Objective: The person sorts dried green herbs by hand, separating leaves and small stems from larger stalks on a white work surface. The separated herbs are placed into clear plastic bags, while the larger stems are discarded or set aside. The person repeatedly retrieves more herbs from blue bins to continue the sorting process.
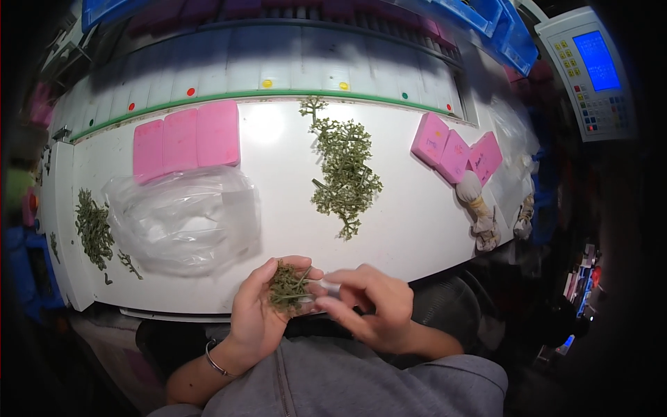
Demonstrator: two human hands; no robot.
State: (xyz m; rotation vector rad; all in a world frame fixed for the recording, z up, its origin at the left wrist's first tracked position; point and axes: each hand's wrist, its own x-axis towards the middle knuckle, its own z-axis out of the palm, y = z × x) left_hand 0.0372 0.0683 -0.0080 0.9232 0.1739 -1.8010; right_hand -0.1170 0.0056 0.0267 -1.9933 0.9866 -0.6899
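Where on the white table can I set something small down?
Between the clear plastic bag and the central green branched pieces, and between those and the right pink blocks, the table is bare. Its left is crowded: bag, left pink blocks, darker green pile.

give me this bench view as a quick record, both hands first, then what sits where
left hand: cupped around a green branching bunch
right hand: beside the bunch, blurred; contact unclear
surface: white table
table centre: larger green pile
table left: three pink blocks beyond a clear plastic bag; smaller green pile at far left
table right: pink pieces near a cloth bundle
upper right: device with blue screen
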